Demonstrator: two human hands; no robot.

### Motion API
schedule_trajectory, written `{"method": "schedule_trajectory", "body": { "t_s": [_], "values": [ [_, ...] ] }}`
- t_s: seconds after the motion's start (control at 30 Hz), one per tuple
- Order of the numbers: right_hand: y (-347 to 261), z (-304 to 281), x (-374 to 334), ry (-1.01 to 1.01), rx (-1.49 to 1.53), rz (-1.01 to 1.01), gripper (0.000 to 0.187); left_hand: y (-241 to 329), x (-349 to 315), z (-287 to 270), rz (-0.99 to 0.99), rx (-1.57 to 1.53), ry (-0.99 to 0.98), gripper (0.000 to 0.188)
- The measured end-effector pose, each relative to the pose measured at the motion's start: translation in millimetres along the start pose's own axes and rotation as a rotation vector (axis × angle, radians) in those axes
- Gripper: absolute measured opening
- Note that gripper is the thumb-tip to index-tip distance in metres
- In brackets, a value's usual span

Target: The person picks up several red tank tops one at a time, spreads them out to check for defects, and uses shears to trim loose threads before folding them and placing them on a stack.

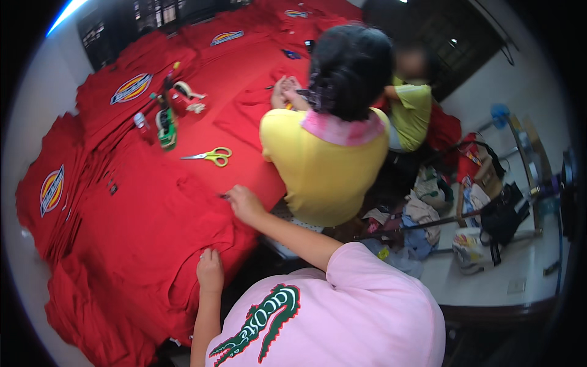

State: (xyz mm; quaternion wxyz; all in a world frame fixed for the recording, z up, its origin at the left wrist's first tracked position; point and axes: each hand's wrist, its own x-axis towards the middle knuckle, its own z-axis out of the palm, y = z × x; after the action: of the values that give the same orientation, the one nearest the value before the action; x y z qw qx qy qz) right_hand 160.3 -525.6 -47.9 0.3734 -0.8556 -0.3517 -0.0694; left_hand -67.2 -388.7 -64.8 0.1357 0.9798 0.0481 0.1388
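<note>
A red shirt lies spread at the near end of a long table covered in red garments. My left hand grips a fold of it at the table's near edge. My right hand pinches the same fabric farther up, near a small dark spot on the cloth. Both forearms reach out from my pink top, which bears a green reptile figure.
Yellow-handled scissors lie mid-table, beyond them a green tape dispenser and tape rolls. A person in a yellow top works at the table's right side, another in lime behind. Bags and clothes litter the floor.
</note>
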Motion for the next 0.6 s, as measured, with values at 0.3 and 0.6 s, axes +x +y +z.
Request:
{"method": "schedule_trajectory", "body": {
  "t_s": [0.3,0.6],
  "values": [
    [-85,10,-68,-0.250,0.667,0.091,0.009,1,4,4,-0.024,-0.071,0.076,0.018],
    [-47,27,-84,-0.440,0.659,0.356,0.009,7,2,-9,-0.240,-0.283,0.166,0.010]
  ]
}}
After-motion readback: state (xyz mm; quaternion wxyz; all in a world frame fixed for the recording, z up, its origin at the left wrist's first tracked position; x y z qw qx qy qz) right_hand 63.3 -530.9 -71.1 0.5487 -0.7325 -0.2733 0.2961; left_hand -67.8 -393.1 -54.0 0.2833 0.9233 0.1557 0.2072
